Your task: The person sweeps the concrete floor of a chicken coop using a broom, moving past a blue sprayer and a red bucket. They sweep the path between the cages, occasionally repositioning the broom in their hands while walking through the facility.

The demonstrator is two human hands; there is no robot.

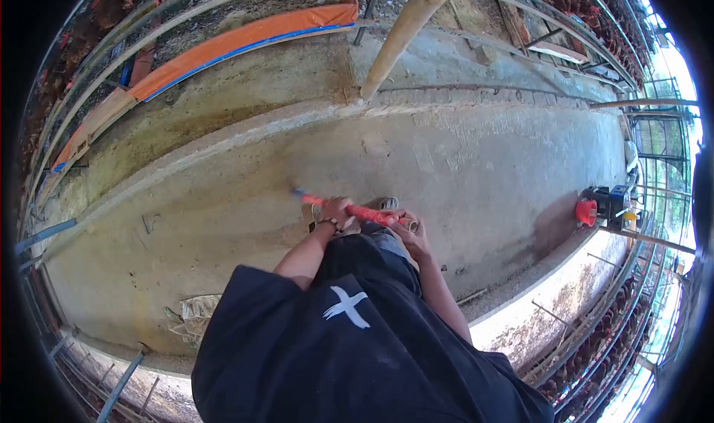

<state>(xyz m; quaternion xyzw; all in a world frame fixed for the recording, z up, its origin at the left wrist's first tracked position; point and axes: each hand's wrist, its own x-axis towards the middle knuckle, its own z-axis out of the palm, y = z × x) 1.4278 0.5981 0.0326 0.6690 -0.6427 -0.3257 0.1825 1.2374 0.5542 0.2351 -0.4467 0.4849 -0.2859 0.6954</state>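
Note:
My left hand (336, 211) is closed around a red stick-like thing (367, 214) in front of my waist. Its far left end narrows to a dark blue tip, just above the grey floor in this view. Toward the other end, my right hand (411, 235) has its fingers pressed on the red length. A yellowish round edge (406, 222) shows there among the fingers. The exact kind of the red thing I cannot tell. Below the red length, a shoe (387, 203) shows on the floor.
A bamboo post (405, 40) rises from a low concrete ledge (245, 131). Behind it runs an orange sheet (245, 40) with a blue edge. At right stand a red bucket (586, 212) and a dark crate (617, 206). Crumpled sacking (199, 313) lies at left. Caged hens (595, 341) line the sides.

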